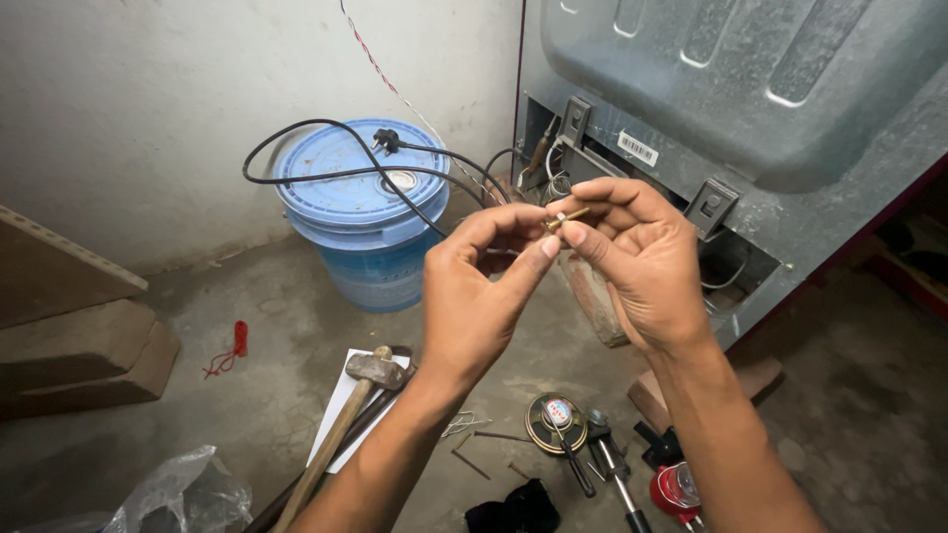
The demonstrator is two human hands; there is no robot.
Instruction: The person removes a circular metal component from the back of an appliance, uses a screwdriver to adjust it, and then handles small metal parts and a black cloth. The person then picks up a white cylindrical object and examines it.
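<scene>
Place: makeshift repair workshop. Evidence: bare concrete floor (247,415), hammer (367,373) and scattered nails (472,462) lower centre, opened grey appliance (750,109) upper right, blue bucket (360,222) against plain wall (148,99).

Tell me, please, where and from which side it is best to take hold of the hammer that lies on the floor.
Probably the wooden handle, around its middle. The hammer lies flat on the floor with its metal head resting on a white sheet, and the handle runs down-left. A grip from above, across the handle, looks best; the lower end leaves the picture.
</scene>
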